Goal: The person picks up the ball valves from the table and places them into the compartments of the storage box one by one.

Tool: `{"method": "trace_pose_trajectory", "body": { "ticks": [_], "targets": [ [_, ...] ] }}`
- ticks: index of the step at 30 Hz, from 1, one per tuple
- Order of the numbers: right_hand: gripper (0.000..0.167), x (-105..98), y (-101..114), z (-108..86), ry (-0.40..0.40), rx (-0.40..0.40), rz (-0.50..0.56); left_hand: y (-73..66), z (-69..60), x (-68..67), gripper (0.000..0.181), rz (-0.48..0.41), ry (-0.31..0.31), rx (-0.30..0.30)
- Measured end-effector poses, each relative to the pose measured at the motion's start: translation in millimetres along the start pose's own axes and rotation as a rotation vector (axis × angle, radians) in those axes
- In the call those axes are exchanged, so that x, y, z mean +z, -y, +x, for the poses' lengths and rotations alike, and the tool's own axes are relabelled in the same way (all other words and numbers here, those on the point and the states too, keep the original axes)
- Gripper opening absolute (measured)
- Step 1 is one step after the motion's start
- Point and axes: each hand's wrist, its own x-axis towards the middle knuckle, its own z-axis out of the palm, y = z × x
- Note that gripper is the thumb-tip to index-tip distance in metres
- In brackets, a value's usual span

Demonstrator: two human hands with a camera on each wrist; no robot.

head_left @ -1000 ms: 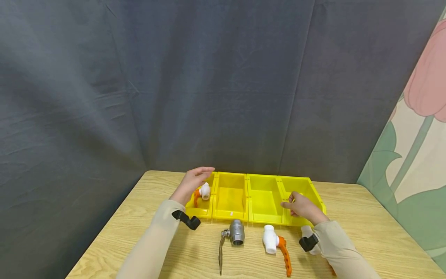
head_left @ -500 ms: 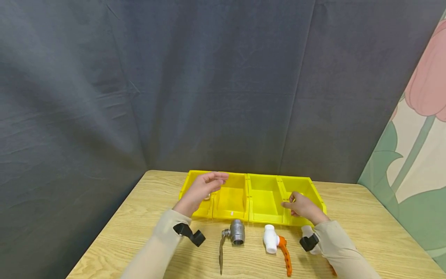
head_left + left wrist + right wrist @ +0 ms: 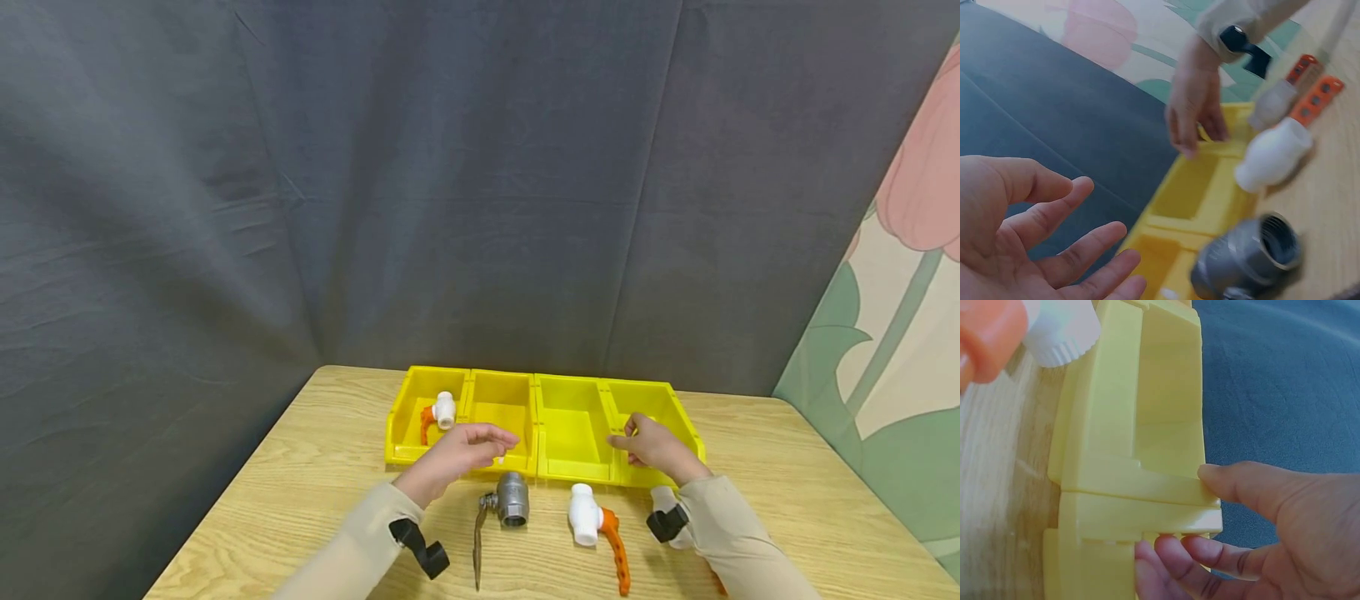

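Observation:
My left hand, its fingers loosely spread and holding nothing, hovers at the front of the second yellow bin, just above the metal ball valve. The left wrist view shows the same hand apart from that valve. At the right end of the bin row, my right hand grips the divider between two yellow bins. In the right wrist view, its thumb lies on one side of the divider and its fingers curl on the other. A white ball valve with orange handle lies in the leftmost bin.
On the wooden table, another white ball valve with an orange handle lies before the bins. A further white valve is partly hidden under my right wrist. A dark curtain hangs behind the table.
My left hand has moved from over the leftmost bin rightward and toward me, uncovering the white valve in that bin. The right hand stays on the divider.

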Motion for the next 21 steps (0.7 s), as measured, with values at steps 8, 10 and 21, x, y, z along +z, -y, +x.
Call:
{"method": "trace_pose_trajectory", "body": {
  "ticks": [8, 10, 21],
  "targets": [
    [0.032, -1, 3, -1.7, -0.002, 0.003, -0.004, 20.7, -2.1, 3.0, 0.03, -0.02, 0.008, -0.082],
    [0.032, -1, 2, -1.8, 0.0, -0.009, -0.002, 26.0, -2.4, 3.1, 0.028, -0.012, -0.002, -0.099],
    [0.032, 1, 0, -1.8, -0.009, -0.012, -0.007, 40.7, -1.0, 3.3, 0.023, 0.042, -0.025, -0.133]
  ]
}}
